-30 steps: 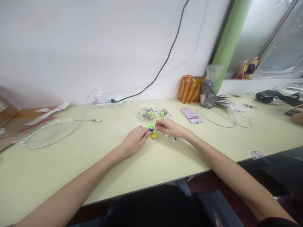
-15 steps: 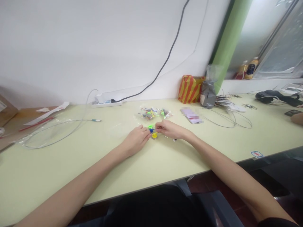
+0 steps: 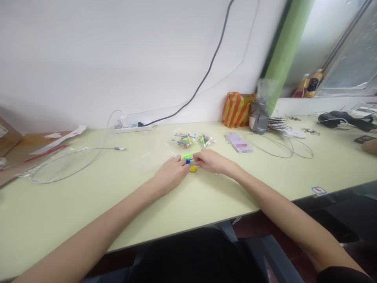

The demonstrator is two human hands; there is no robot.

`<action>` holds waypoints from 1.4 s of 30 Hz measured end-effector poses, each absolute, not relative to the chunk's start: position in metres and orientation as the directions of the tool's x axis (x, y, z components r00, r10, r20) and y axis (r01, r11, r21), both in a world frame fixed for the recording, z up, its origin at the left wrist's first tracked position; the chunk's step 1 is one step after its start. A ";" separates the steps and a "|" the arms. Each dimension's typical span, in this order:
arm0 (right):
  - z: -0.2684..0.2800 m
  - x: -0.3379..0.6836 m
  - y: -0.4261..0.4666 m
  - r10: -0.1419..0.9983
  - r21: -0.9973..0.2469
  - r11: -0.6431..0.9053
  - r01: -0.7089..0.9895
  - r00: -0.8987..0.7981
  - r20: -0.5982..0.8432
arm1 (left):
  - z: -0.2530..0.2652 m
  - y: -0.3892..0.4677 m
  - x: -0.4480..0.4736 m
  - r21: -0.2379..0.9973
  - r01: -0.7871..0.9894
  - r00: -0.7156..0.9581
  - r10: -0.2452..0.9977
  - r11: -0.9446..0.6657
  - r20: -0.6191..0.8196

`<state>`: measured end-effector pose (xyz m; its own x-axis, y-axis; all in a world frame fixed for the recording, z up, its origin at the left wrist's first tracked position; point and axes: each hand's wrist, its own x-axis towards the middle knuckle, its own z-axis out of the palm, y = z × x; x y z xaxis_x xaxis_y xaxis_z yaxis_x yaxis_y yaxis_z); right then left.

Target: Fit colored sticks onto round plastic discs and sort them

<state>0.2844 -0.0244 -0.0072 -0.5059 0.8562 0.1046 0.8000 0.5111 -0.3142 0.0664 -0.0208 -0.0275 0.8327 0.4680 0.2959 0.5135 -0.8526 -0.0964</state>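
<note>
Between my two hands is a small blue plastic piece (image 3: pixel 187 161) with a round part and a thin stem. My left hand (image 3: pixel 172 173) holds its round part at the fingertips, low over the table. From the other side, my right hand (image 3: pixel 211 160) is closed in a pinch at the stem, and its curled fingers hide that end. A round yellow piece (image 3: pixel 193 169) lies just in front of the blue one. Right behind it is a bright green piece (image 3: pixel 186 156). Fine details of these parts are too small to make out.
Two clear bags of colourful plastic parts (image 3: pixel 185 140) lie beyond my hands. A phone (image 3: pixel 239 142) is to their right, near a striped bag (image 3: pixel 237 110) and a grey bag (image 3: pixel 259 116). A power strip (image 3: pixel 132 129) sits by the wall; a cable (image 3: pixel 73 173) loops at left.
My right fingers have curled in more around the stem. Both hands stay in nearly the same place, and the view has shifted very slightly.
</note>
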 end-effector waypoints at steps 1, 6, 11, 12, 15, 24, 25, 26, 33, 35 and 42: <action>-0.007 0.284 -0.025 0.855 -0.295 0.515 0.805 -0.504 0.119 | -0.028 -0.021 0.066 -0.123 0.520 0.832 0.469 -0.845 0.296; -0.005 0.286 -0.029 0.825 -0.286 0.564 0.775 -0.538 0.171 | -0.027 -0.022 0.064 -0.163 0.533 0.825 0.468 -0.830 0.316; 0.001 0.287 -0.030 0.767 -0.380 0.634 0.673 -0.610 0.200 | -0.014 -0.024 0.058 -0.185 0.562 0.807 0.485 -0.806 0.336; 0.002 0.287 -0.030 0.755 -0.384 0.649 0.656 -0.616 0.223 | -0.011 -0.023 0.056 -0.173 0.568 0.802 0.494 -0.804 0.335; 0.002 0.286 -0.030 0.747 -0.352 0.663 0.661 -0.616 0.249 | -0.007 -0.021 0.052 -0.122 0.563 0.803 0.507 -0.817 0.314; 0.012 0.327 -0.018 0.820 -0.267 0.540 0.798 -0.429 0.379 | -0.015 -0.022 0.054 -0.135 0.551 0.824 0.511 -0.824 0.243; 0.012 0.331 -0.015 0.834 -0.268 0.526 0.807 -0.427 0.350 | -0.014 -0.022 0.054 -0.144 0.558 0.820 0.516 -0.817 0.249; 0.012 0.334 -0.013 0.843 -0.270 0.521 0.810 -0.437 0.313 | -0.013 -0.023 0.054 -0.156 0.563 0.817 0.518 -0.811 0.253; 0.003 0.332 -0.006 0.834 -0.306 0.550 0.777 -0.529 0.156 | -0.010 -0.020 0.050 -0.206 0.588 0.803 0.534 -0.782 0.264; 0.001 0.331 -0.005 0.838 -0.308 0.544 0.780 -0.525 0.149 | -0.009 -0.019 0.049 -0.215 0.594 0.800 0.540 -0.776 0.261; -0.001 0.330 -0.007 0.862 -0.347 0.507 0.789 -0.450 0.235 | -0.005 -0.020 0.049 -0.200 0.636 0.766 0.579 -0.745 0.278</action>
<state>0.3301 -0.0066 -0.0005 -0.4501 0.8616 0.2345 0.7893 0.5067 -0.3467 0.0491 -0.0197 -0.0048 0.7659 0.5795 0.2784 0.6364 -0.7450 -0.2001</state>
